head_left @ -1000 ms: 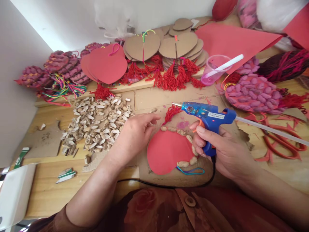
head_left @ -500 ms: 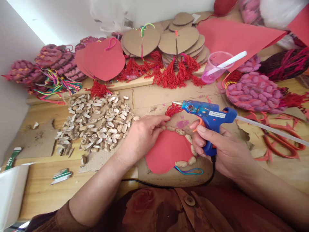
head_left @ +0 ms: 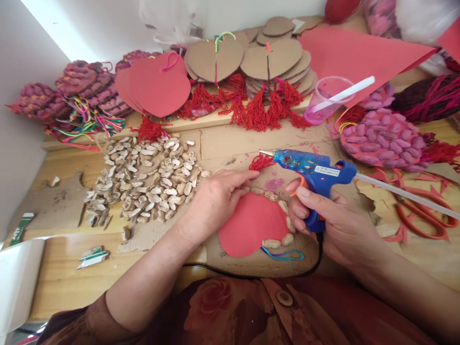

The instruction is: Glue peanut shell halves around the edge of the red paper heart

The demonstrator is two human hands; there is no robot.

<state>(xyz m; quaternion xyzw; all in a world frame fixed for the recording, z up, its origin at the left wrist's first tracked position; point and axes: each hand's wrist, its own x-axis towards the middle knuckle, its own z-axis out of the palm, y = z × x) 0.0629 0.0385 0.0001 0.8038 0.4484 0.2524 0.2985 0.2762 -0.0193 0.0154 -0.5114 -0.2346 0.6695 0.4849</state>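
My right hand [head_left: 323, 206] is wrapped round the handle of a blue glue gun [head_left: 305, 165], a finger at its orange trigger. The nozzle points left, above a red yarn tassel [head_left: 259, 163], and a clear glue stick [head_left: 406, 189] sticks out behind. A red paper heart [head_left: 247, 225] lies on cardboard, peanut shells [head_left: 272, 243] lining its right edge. At its upper left edge my left hand [head_left: 230, 191] is closed, thumb and fingers on a peanut shell mostly hidden by them. A blue and purple cord loop [head_left: 287, 254] extends from the heart's near side.
Loose peanut shell halves [head_left: 161, 182] are spread at the left. Behind stand cardboard hearts [head_left: 271, 60], red hearts [head_left: 158, 88] and a pink cup [head_left: 323, 108] with a white-handled tool. Orange scissors [head_left: 424, 215] and a pink shell-covered heart [head_left: 383, 139] lie right. A black cable [head_left: 223, 273] runs in front.
The whole view has shifted slightly, so everything appears a little further right. Both hands keep nearly the same positions, the glue gun still held beside the heart.
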